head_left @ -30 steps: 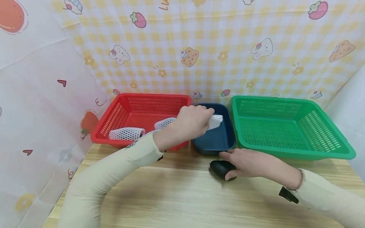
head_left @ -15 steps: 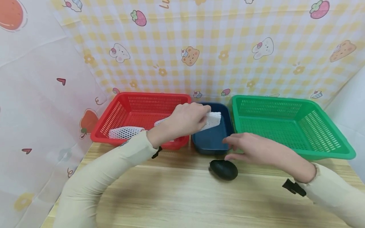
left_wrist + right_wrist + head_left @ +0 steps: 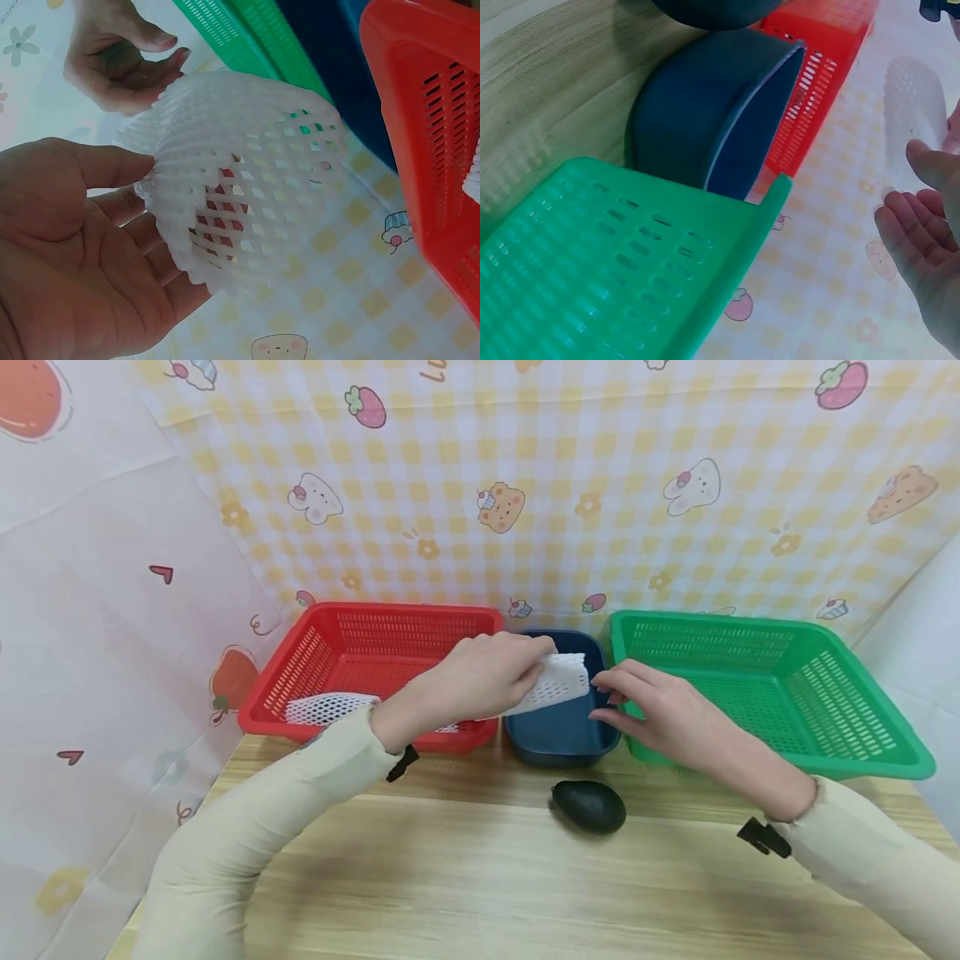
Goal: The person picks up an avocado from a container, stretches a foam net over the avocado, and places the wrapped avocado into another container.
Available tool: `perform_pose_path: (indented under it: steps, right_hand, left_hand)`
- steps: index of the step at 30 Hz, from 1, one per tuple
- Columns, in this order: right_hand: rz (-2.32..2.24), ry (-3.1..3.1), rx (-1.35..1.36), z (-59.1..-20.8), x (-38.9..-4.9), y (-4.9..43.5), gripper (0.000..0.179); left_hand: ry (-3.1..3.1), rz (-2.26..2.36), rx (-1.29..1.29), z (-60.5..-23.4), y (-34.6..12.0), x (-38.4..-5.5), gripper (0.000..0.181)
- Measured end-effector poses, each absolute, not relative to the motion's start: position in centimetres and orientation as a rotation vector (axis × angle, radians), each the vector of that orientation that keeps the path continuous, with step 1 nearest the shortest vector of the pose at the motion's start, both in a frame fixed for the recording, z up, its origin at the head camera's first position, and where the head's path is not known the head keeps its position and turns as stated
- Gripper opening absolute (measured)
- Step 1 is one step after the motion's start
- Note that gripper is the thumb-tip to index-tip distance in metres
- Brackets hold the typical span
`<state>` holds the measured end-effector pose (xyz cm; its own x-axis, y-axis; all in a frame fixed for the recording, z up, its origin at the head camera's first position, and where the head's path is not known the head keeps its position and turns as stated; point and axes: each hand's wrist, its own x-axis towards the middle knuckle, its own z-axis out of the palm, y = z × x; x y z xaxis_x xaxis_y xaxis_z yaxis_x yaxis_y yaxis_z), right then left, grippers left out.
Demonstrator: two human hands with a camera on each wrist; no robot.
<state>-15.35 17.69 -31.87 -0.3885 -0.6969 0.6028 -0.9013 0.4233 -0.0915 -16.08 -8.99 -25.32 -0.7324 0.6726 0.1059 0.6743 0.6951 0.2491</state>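
Note:
My left hand (image 3: 487, 677) pinches a white foam net sleeve (image 3: 561, 683) by one end, above the dark blue bin (image 3: 558, 735). In the left wrist view the sleeve (image 3: 247, 180) spreads out from the thumb and fingertips. My right hand (image 3: 663, 710) is at the sleeve's other end, thumb and fingers apart. Whether its fingertips touch the mesh, I cannot tell. A dark avocado (image 3: 588, 807) lies on the table in front of the bin, away from both hands.
A red basket (image 3: 367, 612) on the left holds several white net sleeves (image 3: 330, 708), partly hidden by my left arm. On the right stands a green basket (image 3: 772, 622). The wooden table (image 3: 480, 877) stretches in front, and a patterned cloth (image 3: 570, 460) hangs behind.
My right hand has let go of the avocado and risen to the sleeve's free end. My left hand still holds the sleeve, moved slightly left.

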Motion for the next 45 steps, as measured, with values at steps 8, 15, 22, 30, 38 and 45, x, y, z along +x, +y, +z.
perform_pose_path:
  steps: [8,15,22,30,38,45]
  right_hand:
    - [0.658,-2.216,1.346,-32.5,-15.7,17.3,0.045]
    - [0.644,-2.168,1.392,-32.7,-15.6,17.1,0.043]
    - [0.656,-2.124,1.402,-32.6,-15.4,17.2,0.039]
    - [0.653,-2.129,1.365,-32.6,-15.8,18.0,0.04]
    - [0.667,-2.166,1.318,-32.5,-16.1,18.4,0.041]
    - [0.667,-2.138,1.285,-32.4,-16.6,18.4,0.04]
  left_hand:
    - [-2.819,-0.579,-1.236,-25.5,-8.8,-15.9,0.027]
    - [-2.824,-0.7,-1.317,-25.6,-8.8,-16.1,0.03]
    - [-2.898,-0.854,-1.453,-26.1,-10.3,-16.5,0.04]
    - [-3.042,-0.791,-1.541,-27.0,-12.6,-16.5,0.089]
    - [-3.027,-0.7,-1.507,-28.0,-14.1,-16.7,0.093]
    - [-2.898,-0.775,-1.345,-28.6,-14.8,-17.4,0.056]
